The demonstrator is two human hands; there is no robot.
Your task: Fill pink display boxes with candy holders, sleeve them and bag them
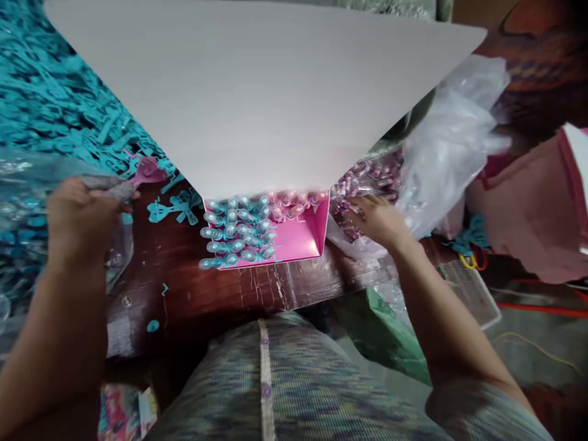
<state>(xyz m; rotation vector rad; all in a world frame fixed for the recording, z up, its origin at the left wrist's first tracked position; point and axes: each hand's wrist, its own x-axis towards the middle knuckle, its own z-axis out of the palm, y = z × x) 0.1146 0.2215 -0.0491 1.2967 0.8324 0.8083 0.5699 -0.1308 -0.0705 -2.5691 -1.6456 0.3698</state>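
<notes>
Head view: no writing legible on pink box [298,236] between hands.

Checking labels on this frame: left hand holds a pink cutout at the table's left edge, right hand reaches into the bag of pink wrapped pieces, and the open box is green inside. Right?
Not quite. The head view shows the open box is pink inside, not green. The rest stands: the left hand holds the pink cutout, and the right hand reaches into the bag of pink wrapped pieces.
</notes>
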